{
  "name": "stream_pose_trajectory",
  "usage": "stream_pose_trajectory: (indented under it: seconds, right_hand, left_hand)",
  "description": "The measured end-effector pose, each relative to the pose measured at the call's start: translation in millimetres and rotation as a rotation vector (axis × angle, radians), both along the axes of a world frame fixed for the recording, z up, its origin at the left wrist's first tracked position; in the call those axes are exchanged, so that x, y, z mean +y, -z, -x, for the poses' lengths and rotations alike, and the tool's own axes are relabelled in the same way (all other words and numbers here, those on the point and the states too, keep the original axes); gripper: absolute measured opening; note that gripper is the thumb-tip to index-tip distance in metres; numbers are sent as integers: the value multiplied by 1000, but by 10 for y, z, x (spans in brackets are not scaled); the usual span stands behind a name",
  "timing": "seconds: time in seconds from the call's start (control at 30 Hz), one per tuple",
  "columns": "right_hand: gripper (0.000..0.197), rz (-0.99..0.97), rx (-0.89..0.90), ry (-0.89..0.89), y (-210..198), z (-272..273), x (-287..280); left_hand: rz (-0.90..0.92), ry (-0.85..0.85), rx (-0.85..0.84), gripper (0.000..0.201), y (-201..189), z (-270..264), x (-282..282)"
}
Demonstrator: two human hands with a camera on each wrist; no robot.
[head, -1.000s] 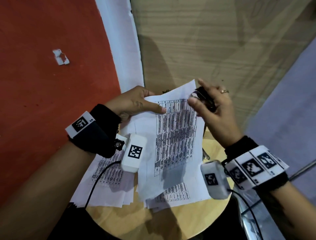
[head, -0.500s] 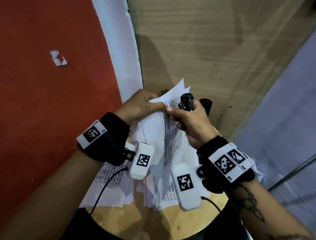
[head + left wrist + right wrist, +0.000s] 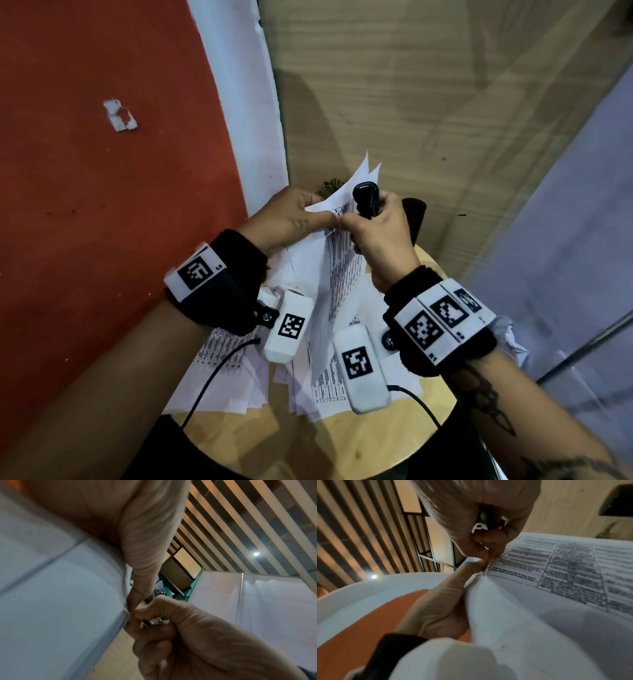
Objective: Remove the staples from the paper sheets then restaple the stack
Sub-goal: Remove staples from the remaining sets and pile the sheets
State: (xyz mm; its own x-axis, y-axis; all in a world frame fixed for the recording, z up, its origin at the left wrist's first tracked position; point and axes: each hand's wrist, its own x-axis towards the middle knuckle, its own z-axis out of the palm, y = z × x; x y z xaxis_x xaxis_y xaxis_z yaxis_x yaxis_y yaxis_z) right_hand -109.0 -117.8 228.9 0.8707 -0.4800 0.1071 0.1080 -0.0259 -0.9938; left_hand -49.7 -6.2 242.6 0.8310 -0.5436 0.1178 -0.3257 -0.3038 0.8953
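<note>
Mid-removal at frame centre: left hand pinching the lifted sheets at their corner, right hand gripping the remover and picking there, loose sheets below, restapling yet to come

Staple: too small to tell where thumbs meet on the paper sheets.
Staple remover: mostly hidden inside right hand.
Bench: largely covered, cut off at lower frame.

A round wooden worktop stands on wood-grain flooring. A red wall with white skirting runs alongside. Overhead, ceiling slats flank a spotlight.
</note>
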Motion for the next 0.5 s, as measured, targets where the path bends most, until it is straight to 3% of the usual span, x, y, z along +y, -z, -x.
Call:
stream_pose_trajectory:
  seconds: [0.17, 0.27, 0.4, 0.5]
  right_hand:
    - [42, 137, -49, 61, 51, 6, -12]
    - [36, 143, -14, 48, 103, -5, 4]
    - [16, -88, 124, -98, 29, 0, -33]
    - [26, -155, 149, -177, -44, -6, -122]
  left_hand:
    - [20, -4, -57, 65, 67, -2, -34]
    - [-13, -18, -69, 69, 108, -17, -31]
    - [-102, -3, -212, 64, 162, -10, -15]
    - [-152, -36, -324, 62, 169, -8, -31]
